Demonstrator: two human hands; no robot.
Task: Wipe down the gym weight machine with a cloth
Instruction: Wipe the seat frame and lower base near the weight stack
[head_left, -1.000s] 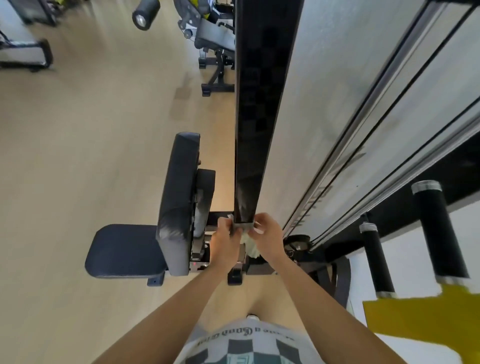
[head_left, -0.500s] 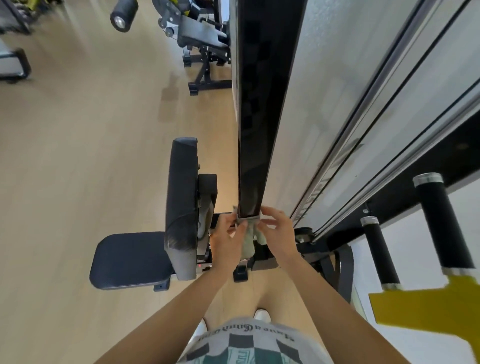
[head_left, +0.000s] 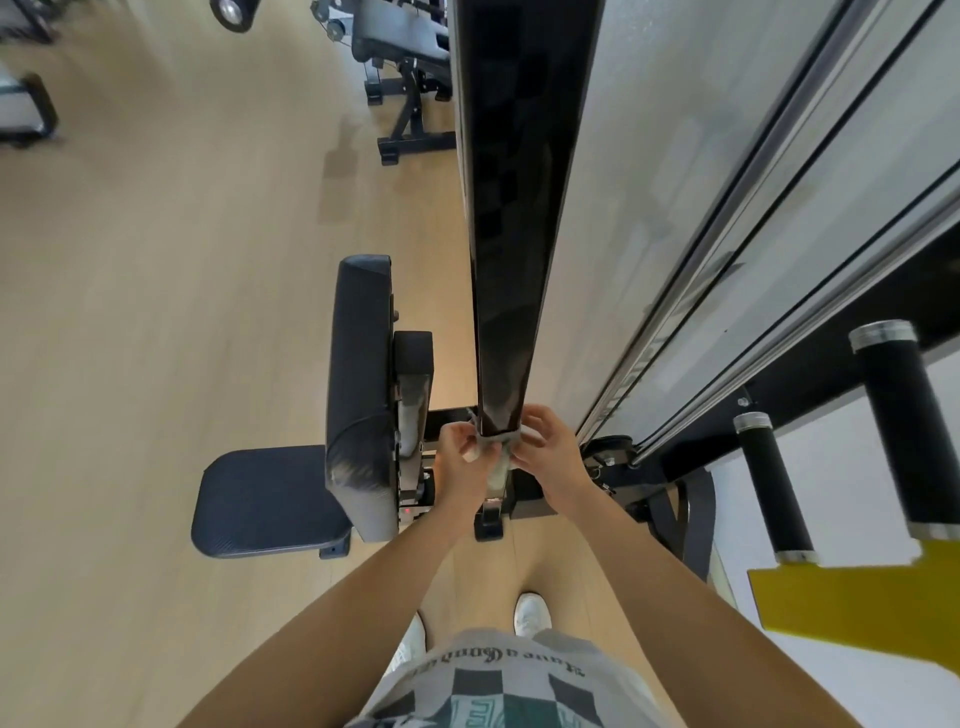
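At machine post (head_left: 511, 260), cloth (head_left: 497, 470) half hidden by left hand (head_left: 460, 462), right hand (head_left: 545, 452).

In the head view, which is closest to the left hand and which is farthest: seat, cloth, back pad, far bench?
1. cloth, pinched in the left hand itself.
2. back pad, just to its left.
3. seat, farther left and lower.
4. far bench, at the top of the view.

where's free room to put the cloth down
Free: tan wood floor left of the dark padded seat, and the seat's top. Crowded: round the black upright post, where left hand and right hand grip the grey cloth, and the black roller handles on the right.
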